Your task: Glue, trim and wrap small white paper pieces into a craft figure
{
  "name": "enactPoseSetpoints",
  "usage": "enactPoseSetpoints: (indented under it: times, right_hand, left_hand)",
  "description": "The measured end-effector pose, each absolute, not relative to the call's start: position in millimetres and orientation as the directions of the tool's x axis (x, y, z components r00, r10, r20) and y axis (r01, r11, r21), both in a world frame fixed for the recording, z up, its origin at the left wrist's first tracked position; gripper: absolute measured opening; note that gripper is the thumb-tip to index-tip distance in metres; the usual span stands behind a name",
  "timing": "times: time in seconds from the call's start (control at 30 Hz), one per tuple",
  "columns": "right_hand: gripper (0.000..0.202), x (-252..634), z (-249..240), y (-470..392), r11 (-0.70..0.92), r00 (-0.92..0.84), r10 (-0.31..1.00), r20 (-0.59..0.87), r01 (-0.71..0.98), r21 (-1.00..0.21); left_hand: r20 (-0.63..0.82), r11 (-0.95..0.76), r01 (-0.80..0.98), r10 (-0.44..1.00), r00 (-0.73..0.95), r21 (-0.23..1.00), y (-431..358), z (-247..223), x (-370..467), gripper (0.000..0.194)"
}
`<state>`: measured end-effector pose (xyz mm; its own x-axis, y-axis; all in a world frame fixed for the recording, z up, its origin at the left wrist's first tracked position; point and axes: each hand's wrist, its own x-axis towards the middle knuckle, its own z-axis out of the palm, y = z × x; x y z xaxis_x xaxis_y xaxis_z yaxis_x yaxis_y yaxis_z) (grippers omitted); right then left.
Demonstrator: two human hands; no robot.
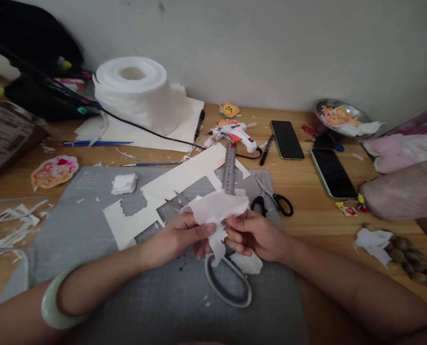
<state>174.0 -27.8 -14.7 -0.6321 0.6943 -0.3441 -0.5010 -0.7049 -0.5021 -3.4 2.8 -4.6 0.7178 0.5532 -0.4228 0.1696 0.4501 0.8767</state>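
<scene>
A thin white sheet of tissue or cloth (218, 207) is gathered between both hands above the grey cutting mat (155, 306). My left hand (184, 235) pinches it from the left, thumb on top. From the right, my right hand (254, 232) grips it with curled fingers. Just under the hands lie a grey oval handle (229, 282) and a crumpled white piece (248, 262). Behind them are a steel ruler (229, 167) and cut white card (184, 177). Black-handled scissors (274, 195) rest right of the ruler.
A large white roll (132, 96) stands at the back left. The glue gun (240, 136) and its cord lie at the back centre. Two phones (287, 139) and a metal bowl (339, 117) are on the right. A folded white wad (124, 183) sits on the mat.
</scene>
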Motion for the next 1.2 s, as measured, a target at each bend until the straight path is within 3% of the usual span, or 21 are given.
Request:
enactPoseSetpoints:
  times: [0.1,0.23,0.33,0.63,0.8,1.2]
  right_hand:
    - [0.030,173.3,-15.6,-27.5,-0.683,-0.601,0.711,-0.364,-0.467,-0.562]
    - [0.031,173.9,-19.4,-30.6,-0.610,-0.563,0.727,-0.393,-0.266,-0.747]
    - [0.033,174.6,-21.8,-33.6,-0.575,-0.561,0.730,-0.389,-0.197,-0.794]
    - [0.034,172.0,-19.8,-33.4,-0.626,-0.607,0.716,-0.345,-0.338,-0.703]
    - [0.034,171.7,-17.7,-33.5,-0.654,-0.628,0.698,-0.344,-0.364,-0.663]
    - [0.033,173.0,-18.9,-34.5,-0.674,-0.690,0.667,-0.282,-0.396,-0.624]
  left_hand:
    - [-0.404,0.443,0.153,0.555,0.727,0.884,2.5,-5.5,-3.3,0.034]
    - [-0.379,0.380,0.184,0.540,0.751,0.906,0.6,-6.3,-3.7,0.028]
    - [-0.426,0.365,0.255,0.532,0.732,0.895,-1.3,-7.2,-5.4,0.029]
    - [-0.382,0.500,0.146,0.410,0.828,0.853,-1.4,-1.7,-3.6,0.023]
    - [-0.366,0.536,0.091,0.434,0.823,0.840,-2.2,-0.2,-4.0,0.020]
    - [-0.323,0.366,0.140,0.504,0.801,0.920,1.0,-1.5,-6.2,0.026]
